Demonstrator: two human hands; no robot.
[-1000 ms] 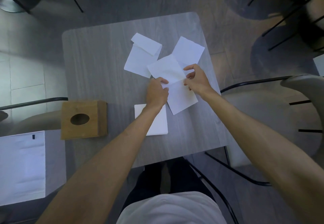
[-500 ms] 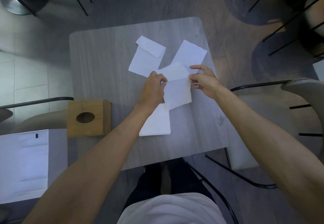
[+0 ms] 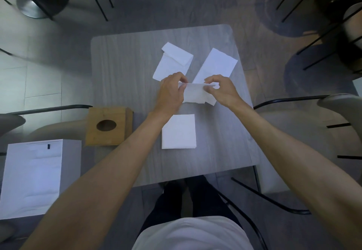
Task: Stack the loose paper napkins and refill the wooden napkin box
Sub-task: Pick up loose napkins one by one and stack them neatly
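Both hands meet at mid-frame: the left hand (image 3: 170, 93) and right hand (image 3: 223, 91) pinch opposite ends of a folded napkin (image 3: 195, 94). Just below lies a squared napkin stack (image 3: 178, 132); two loose napkins (image 3: 172, 61) sit above. The wooden napkin box (image 3: 107, 126) stands at the table's (image 3: 125, 69) left edge.

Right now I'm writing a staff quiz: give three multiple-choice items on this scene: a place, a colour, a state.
1. Where is the wooden napkin box? A at the table's left edge; B at its far corner; C on the floor.
2. What colour is the napkin stack? A red; B white; C green.
3. The middle napkin is: A pinched by left hand and right hand; B lying untouched; C inside the box.
Key: 1 A, it sits there; 2 B, plain white; 3 A, both grip its top.
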